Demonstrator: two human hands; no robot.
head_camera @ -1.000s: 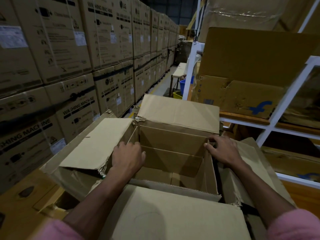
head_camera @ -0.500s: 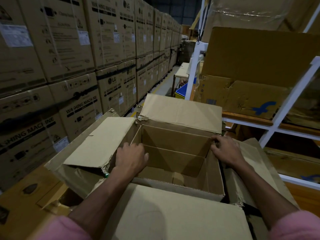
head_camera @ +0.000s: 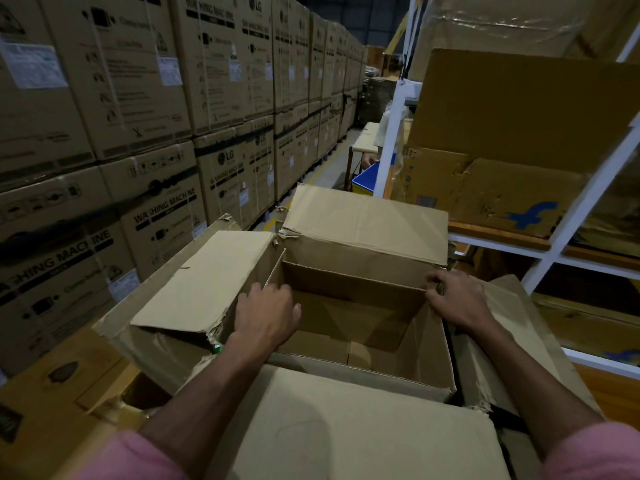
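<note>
A large open cardboard box (head_camera: 388, 375) stands in front of me, empty inside, with its four flaps spread outward. My left hand (head_camera: 265, 315) lies over the box's left rim where the torn left flap (head_camera: 204, 285) folds out; its fingers curl over the edge. My right hand (head_camera: 457, 301) grips the far right corner of the rim, fingers curled over the cardboard beside the far flap (head_camera: 367, 223). The near flap (head_camera: 346, 427) lies flat towards me between my forearms.
Stacked washing machine cartons (head_camera: 145, 140) form a wall on the left. A white shelf rack (head_camera: 571, 230) with worn cardboard boxes (head_camera: 502, 188) stands on the right. Another carton (head_camera: 52, 393) sits at lower left. A narrow aisle (head_camera: 332, 157) runs ahead with a blue bin (head_camera: 365, 178).
Both hands stay on the box rim with only small shifts. The box and the view have shifted slightly.
</note>
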